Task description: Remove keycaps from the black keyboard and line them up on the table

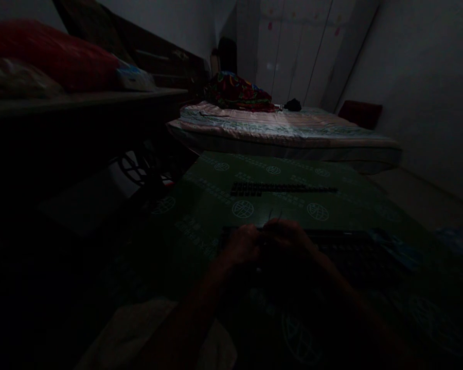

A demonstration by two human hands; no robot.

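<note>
In dim light, a dark keyboard [355, 257] lies on a green board table, with both hands over its left part. My left hand [245, 241] is closed, its fingertips close to those of the right; whatever they hold is hidden. My right hand [287, 234] is closed too, and two thin wire prongs [275, 214] of a wire tool stick up from its fingers. Beyond the hands, loose keycaps [250, 189] lie in rows on the table. The keyboard's area under the hands is too dark to make out.
The green table [216, 180] bears pale printed globes and lettering. A bluish crumpled plastic bag [397, 249] lies at the keyboard's right end. Behind stands a bed [293, 126] with a red patterned blanket [239, 92]. To the left is a shelf [81, 103] with a red bag [54, 54].
</note>
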